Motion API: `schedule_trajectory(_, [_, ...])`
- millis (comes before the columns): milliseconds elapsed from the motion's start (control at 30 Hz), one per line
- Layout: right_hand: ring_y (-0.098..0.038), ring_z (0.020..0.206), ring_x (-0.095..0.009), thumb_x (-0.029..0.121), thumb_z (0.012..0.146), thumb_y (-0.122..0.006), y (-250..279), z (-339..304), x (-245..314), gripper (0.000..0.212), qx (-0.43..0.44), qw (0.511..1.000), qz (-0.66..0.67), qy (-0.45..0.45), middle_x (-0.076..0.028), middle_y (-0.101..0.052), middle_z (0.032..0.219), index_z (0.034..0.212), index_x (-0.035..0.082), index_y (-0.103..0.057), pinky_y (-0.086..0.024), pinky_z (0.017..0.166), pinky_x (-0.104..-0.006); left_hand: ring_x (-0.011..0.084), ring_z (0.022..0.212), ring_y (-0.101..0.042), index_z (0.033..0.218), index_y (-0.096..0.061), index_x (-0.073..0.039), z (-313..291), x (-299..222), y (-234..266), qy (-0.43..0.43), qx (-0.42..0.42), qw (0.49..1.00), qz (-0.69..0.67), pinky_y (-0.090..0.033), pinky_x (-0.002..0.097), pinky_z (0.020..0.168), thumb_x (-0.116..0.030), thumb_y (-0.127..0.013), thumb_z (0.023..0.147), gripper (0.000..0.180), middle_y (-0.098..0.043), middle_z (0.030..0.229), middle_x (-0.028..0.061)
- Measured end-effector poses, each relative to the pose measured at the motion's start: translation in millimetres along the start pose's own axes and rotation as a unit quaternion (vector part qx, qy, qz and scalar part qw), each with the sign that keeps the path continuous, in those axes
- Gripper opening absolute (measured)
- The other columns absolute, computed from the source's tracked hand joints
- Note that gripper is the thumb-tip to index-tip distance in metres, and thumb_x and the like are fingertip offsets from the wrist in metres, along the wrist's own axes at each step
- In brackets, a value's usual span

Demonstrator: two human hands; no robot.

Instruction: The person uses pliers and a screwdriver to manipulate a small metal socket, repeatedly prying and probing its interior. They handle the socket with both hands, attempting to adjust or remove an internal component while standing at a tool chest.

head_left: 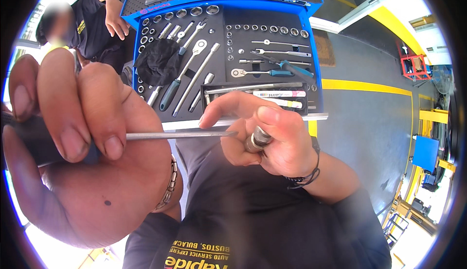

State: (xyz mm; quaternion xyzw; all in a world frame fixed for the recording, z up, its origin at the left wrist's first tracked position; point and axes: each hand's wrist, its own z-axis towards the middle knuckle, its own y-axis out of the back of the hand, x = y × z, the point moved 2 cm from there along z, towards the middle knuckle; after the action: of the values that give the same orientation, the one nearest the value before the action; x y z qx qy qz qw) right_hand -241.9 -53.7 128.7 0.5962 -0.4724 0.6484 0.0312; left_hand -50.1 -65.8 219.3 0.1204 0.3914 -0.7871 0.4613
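Observation:
My left hand (92,137), large and close on the left, is wrapped round the dark handle of a screwdriver (180,135). Its thin metal shaft points right, and the tip ends by the fingers of my right hand (277,140). Between that hand's thumb and fingers sits a short silver metal cylinder (258,140), perhaps a socket. Whether the screwdriver tip touches the cylinder or a finger, I cannot tell. Beyond both hands stands an open blue tool drawer (318,64) with sockets, ratchets and extension bars in black foam.
A black cloth (158,62) lies over tools in the drawer's left part. A small black tray (253,88) with markers is at its near edge. Another person (92,25) is at the far left. Yellow lines (365,86) cross the grey floor; a red stand (415,67) is at right.

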Motion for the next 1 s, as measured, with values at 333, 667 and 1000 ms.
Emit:
schedule_trajectory(333, [-0.036,0.046,-0.008,0.043,0.093,-0.038,16.4,-3.1,19.8,0.052,-0.031,0.997,0.042,0.051,-0.003,-0.047,0.058,0.12,-0.001,-0.045,-0.024,0.046,-0.0228,0.0088,0.065,-0.054,0.116,-0.045,0.002,-52.8,51.1,-14.7,0.169,0.123,0.949,0.234,-0.037,0.0156,0.052,0.004,-0.067,0.069,0.053,-0.057,0.109,0.0278])
schedule_trajectory(667, [-0.041,0.058,-0.004,0.037,0.093,-0.046,12.5,-2.0,34.1,0.046,-0.086,0.995,0.031,0.038,0.003,-0.047,0.074,0.124,0.003,-0.047,-0.03,0.048,-0.0203,0.0192,0.071,-0.064,0.114,-0.042,0.0,-69.8,64.9,-26.3,0.274,0.099,0.933,0.212,-0.052,0.027,0.059,0.01,-0.067,0.072,0.05,-0.06,0.097,0.0164])
schedule_trajectory(1000, [-0.041,0.066,-0.001,0.03,0.092,-0.049,7.4,-6.7,35.3,0.037,-0.134,0.989,0.028,0.056,0.006,-0.047,0.075,0.116,0.002,-0.053,-0.032,0.055,-0.018,0.0255,0.087,-0.068,0.117,-0.04,0.0,-68.3,67.6,-23.6,0.259,0.128,0.931,0.221,-0.06,0.0357,0.067,0.011,-0.068,0.073,0.053,-0.06,0.1,0.0149])
